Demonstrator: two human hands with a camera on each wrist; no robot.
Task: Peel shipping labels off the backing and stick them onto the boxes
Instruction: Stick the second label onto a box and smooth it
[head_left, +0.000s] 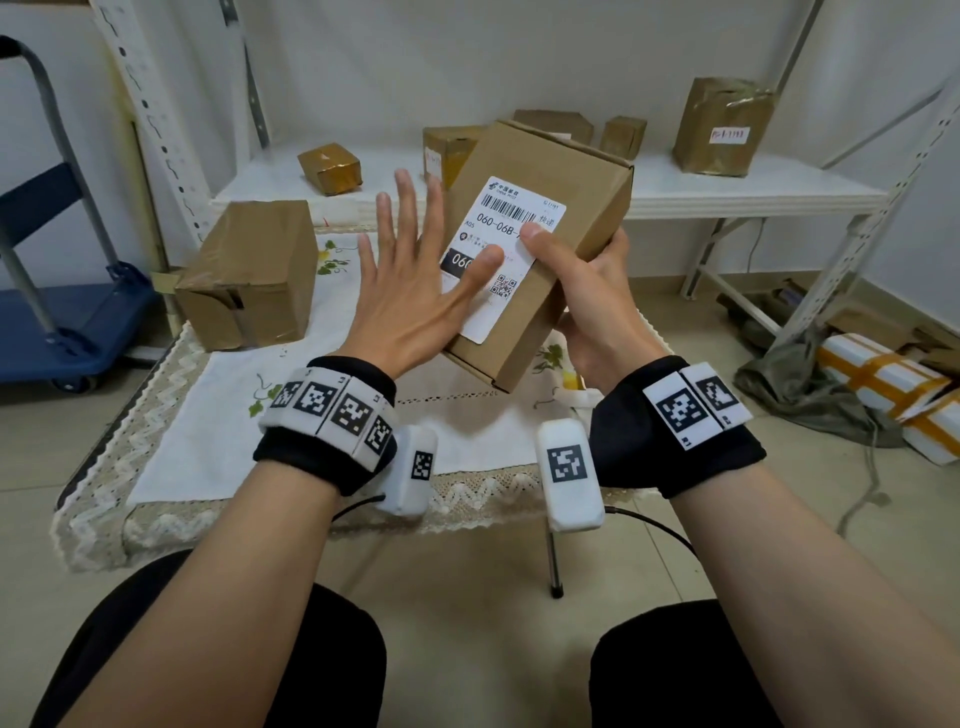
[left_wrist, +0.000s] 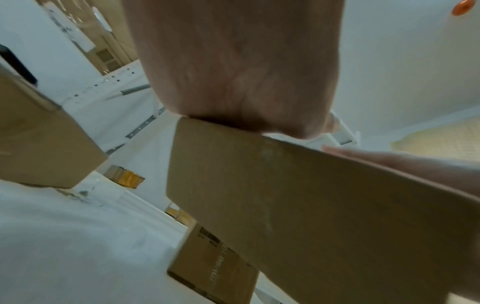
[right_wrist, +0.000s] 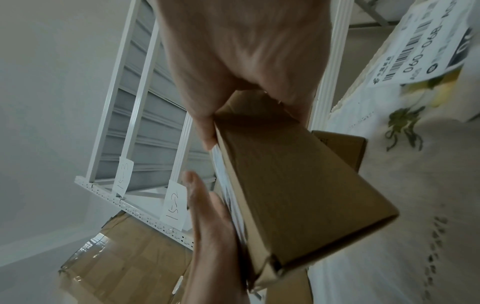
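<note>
My right hand (head_left: 587, 291) grips a small brown cardboard box (head_left: 587, 171), held tilted above the table, fingers under it and thumb on its face. A white shipping label (head_left: 511, 208) with a barcode lies on that face. Both thumbs press on the label. My left hand (head_left: 410, 270) is spread flat with straight fingers beside the box's left edge. In the left wrist view the box (left_wrist: 311, 205) sits just under my palm. In the right wrist view the box (right_wrist: 298, 185) fills the middle, and another printed label sheet (right_wrist: 420, 47) lies on the cloth.
A large taped box (head_left: 249, 275) stands on the low table's floral cloth (head_left: 208, 415) at the left. A white shelf (head_left: 753, 195) behind carries several parcels. A blue cart (head_left: 52, 322) is far left. Wrapped parcels (head_left: 883, 379) lie on the floor at right.
</note>
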